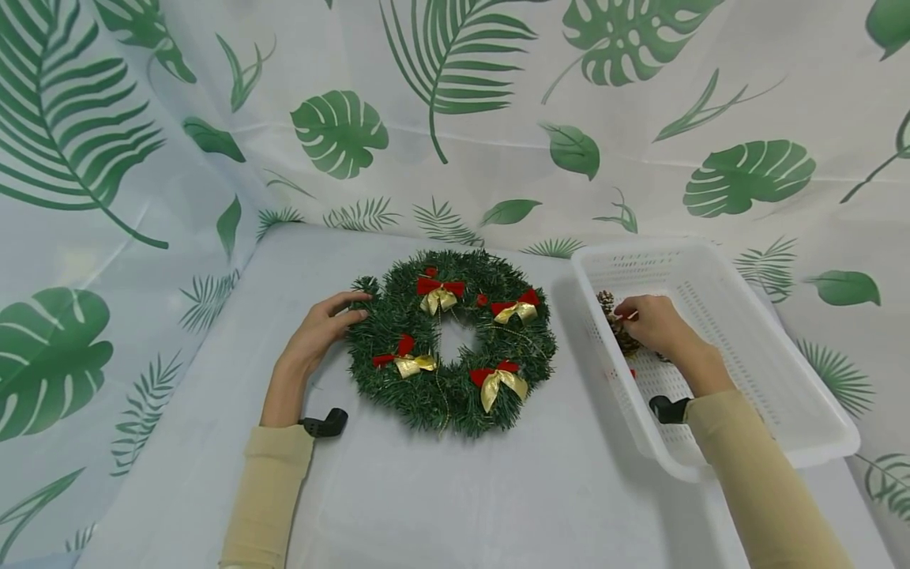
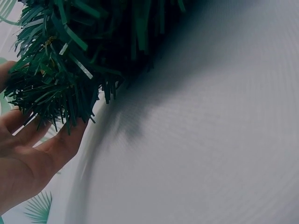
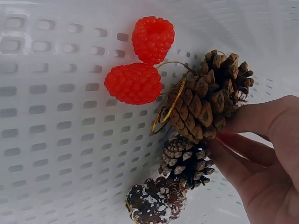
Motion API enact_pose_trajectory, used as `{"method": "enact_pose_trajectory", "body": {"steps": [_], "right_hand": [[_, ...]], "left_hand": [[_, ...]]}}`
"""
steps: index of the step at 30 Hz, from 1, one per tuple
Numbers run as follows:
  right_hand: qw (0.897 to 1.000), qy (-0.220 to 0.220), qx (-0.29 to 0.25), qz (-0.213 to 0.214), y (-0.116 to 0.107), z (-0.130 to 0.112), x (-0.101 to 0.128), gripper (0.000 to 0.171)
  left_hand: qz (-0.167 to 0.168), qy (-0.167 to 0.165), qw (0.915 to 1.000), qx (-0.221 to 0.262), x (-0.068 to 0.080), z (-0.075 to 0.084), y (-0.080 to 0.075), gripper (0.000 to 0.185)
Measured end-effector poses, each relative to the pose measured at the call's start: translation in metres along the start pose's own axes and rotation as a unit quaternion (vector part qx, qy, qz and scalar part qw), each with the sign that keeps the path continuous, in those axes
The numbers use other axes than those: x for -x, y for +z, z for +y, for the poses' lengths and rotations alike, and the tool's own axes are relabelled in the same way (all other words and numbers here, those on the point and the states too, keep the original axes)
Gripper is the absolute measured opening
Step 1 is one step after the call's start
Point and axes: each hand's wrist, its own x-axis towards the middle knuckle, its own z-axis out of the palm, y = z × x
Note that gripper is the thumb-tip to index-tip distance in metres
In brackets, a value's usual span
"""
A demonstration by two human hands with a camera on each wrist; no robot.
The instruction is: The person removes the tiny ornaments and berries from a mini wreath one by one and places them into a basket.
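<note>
A green tinsel wreath (image 1: 384,320) with several red-and-gold bows (image 1: 501,382) lies on the white table. My left hand (image 1: 323,328) holds its left edge, thumb and fingers about the tinsel sprigs (image 2: 56,88). Inside a white plastic basket (image 1: 796,403), my right hand (image 1: 657,320) pinches a brown pine cone (image 3: 201,107), which has a gold cord loop (image 3: 175,100). Just below that cone in the right wrist view are a darker pine cone (image 3: 187,161) and a white-speckled one (image 3: 156,200). Two red raspberry ornaments (image 3: 133,84) rest beside them on the perforated surface.
The basket stands on the right part of the table, with raised walls around the ornaments. A leaf-printed curtain (image 1: 498,182) hangs behind the table and along its sides. Bare tabletop (image 1: 455,506) stretches in front of the wreath.
</note>
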Motion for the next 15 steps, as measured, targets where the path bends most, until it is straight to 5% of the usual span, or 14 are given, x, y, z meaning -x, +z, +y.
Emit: {"method": "enact_pose_trajectory", "body": {"steps": [15], "right_hand": [[1.0, 0.023, -0.008, 0.018, -0.0082, -0.0041, 0.0046, 0.028]], "left_hand": [[-0.002, 0.004, 1.0, -0.001, 0.0018, 0.002, 0.0006, 0.049]]}}
